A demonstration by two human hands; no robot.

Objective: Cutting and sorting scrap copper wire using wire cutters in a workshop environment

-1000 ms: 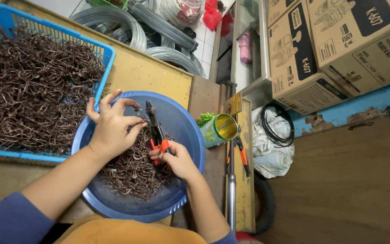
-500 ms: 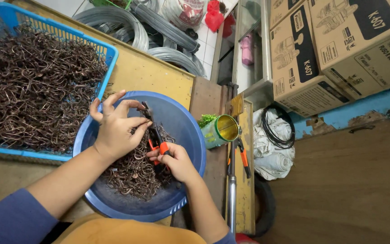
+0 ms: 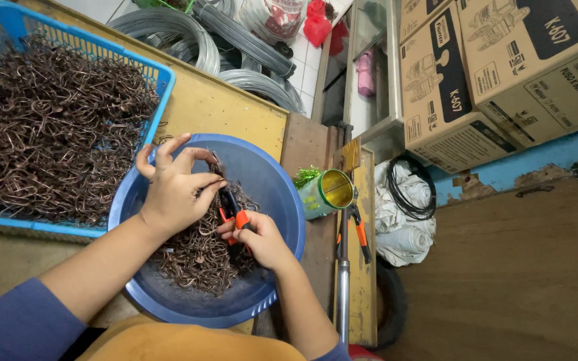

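Slightly lowered since earlier, left hand (image 3: 175, 194) pinches a wire hook at its fingertips; right hand (image 3: 262, 241) grips orange-handled pliers (image 3: 231, 208) over blue basin (image 3: 272, 180).

Brown wooden floor (image 3: 523, 281); blue wall base (image 3: 536, 164); stacked cardboard boxes (image 3: 496, 73).

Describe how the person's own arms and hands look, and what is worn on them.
Both hands, left hand and right hand, are bare: no gloves, rings or watch visible. The forearms are bare too. A blue-grey sleeve covers the left upper arm; a sliver of the same cloth shows on the right.
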